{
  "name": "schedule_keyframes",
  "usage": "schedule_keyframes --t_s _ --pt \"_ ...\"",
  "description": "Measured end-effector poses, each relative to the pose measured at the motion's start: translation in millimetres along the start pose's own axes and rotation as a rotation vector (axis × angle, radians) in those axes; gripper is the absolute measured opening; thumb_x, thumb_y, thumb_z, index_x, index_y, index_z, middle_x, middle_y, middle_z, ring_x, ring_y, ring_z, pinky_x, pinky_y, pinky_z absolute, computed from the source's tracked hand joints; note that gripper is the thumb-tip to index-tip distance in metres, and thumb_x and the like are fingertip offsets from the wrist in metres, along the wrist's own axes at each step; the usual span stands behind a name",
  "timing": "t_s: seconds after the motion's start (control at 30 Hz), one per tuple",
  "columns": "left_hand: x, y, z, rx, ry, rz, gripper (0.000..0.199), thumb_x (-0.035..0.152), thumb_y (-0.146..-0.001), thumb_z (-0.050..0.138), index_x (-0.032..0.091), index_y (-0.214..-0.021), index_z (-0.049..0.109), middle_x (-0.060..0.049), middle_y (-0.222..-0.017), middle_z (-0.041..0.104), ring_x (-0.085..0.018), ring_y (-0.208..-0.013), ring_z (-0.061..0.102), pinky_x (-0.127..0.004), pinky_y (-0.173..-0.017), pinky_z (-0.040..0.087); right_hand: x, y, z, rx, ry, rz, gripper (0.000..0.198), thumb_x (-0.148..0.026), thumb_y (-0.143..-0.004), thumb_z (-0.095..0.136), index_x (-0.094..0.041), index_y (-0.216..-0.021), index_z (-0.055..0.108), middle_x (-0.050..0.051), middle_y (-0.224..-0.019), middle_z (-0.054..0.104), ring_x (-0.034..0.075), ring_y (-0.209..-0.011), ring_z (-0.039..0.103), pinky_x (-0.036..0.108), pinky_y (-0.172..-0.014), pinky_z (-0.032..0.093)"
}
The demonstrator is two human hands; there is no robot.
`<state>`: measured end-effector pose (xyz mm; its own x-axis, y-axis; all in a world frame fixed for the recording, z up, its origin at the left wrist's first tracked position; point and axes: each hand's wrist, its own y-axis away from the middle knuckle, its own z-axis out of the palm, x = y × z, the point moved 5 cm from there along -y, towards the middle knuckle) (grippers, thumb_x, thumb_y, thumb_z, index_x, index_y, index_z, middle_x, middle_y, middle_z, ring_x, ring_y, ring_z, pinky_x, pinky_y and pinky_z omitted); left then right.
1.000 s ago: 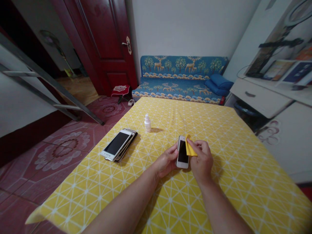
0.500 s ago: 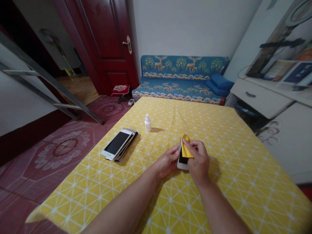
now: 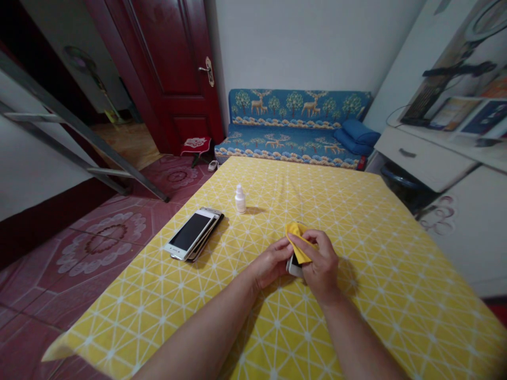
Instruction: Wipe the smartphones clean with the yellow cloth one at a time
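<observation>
Seemingly for steadiness, the phone [image 3: 293, 269] is being gripped at nine o'clock by the left hand [image 3: 271, 264]; the cloth [image 3: 297, 232] is being pinched over its twelve-o'clock end by the right hand [image 3: 322, 265].

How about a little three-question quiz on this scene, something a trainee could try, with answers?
1. True or false: the white bottle stands upright on the table.
2. What does the person's right grip hold against the white phone?
3. Fill in the blank: seen from the person's seat, the stacked phones lie to the ____ of the bottle.

Key:
1. True.
2. A yellow cloth, which covers part of the phone.
3. Left.
</observation>
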<state>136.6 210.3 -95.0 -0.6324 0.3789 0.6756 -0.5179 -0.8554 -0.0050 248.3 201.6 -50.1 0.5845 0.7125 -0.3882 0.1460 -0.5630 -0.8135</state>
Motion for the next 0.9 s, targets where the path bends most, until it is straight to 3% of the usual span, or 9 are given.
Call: schedule_keyframes --t_s 0.2,0.4,0.6,0.77,0.9 --pt "0.2 -0.4 -0.8 0.049 -0.065 -0.045 0.053 0.035 -0.079 0.073 0.025 -0.130 0.060 -0.010 -0.114 0.067 -0.015 -0.081 0.064 -0.025 -0.069 0.048 13.4 -0.5 -11.0 0.104 0.042 0.136 0.042 -0.009 -0.089 0.047 -0.032 -0.116 0.070 0.005 -0.095 0.053 0.018 -0.088 0.056 0.034 -0.074 0.050" --pt "0.8 -0.6 -3.5 0.056 -0.033 0.033 0.039 0.043 -0.081 0.070 0.017 -0.110 0.070 -0.011 -0.106 0.068 -0.017 -0.086 0.065 -0.027 -0.076 0.051 -4.2 -0.6 -5.8 0.039 -0.041 0.002 0.035 -0.011 -0.086 0.057 -0.032 -0.108 0.073 0.005 -0.096 0.056 0.019 -0.091 0.057 0.035 -0.076 0.051" --pt "-0.4 1.4 -2.2 0.012 -0.102 -0.036 0.061 0.043 -0.076 0.075 0.023 -0.131 0.058 -0.011 -0.113 0.067 -0.016 -0.080 0.065 -0.024 -0.063 0.050 9.8 0.0 -11.5 0.139 0.007 0.128 0.046 -0.006 -0.087 0.048 -0.033 -0.118 0.069 0.005 -0.095 0.053 0.018 -0.087 0.056 0.034 -0.072 0.050" --pt "0.9 0.9 -3.5 0.034 -0.063 0.007 0.049 0.045 -0.077 0.074 0.019 -0.118 0.067 -0.010 -0.102 0.068 -0.015 -0.077 0.064 -0.026 -0.069 0.052 2.8 0.8 -6.4 0.060 -0.004 0.040 0.038 -0.011 -0.086 0.056 -0.034 -0.112 0.071 0.004 -0.095 0.055 0.019 -0.090 0.058 0.035 -0.076 0.051" --pt "-0.8 0.1 -4.0 -0.008 -0.063 0.011 0.052 0.045 -0.080 0.071 0.020 -0.125 0.062 -0.010 -0.105 0.067 -0.013 -0.073 0.062 -0.025 -0.068 0.051 5.4 2.0 -7.0 0.088 0.010 0.124 0.038 -0.012 -0.088 0.053 -0.033 -0.114 0.071 0.005 -0.095 0.055 0.019 -0.089 0.057 0.034 -0.073 0.051"
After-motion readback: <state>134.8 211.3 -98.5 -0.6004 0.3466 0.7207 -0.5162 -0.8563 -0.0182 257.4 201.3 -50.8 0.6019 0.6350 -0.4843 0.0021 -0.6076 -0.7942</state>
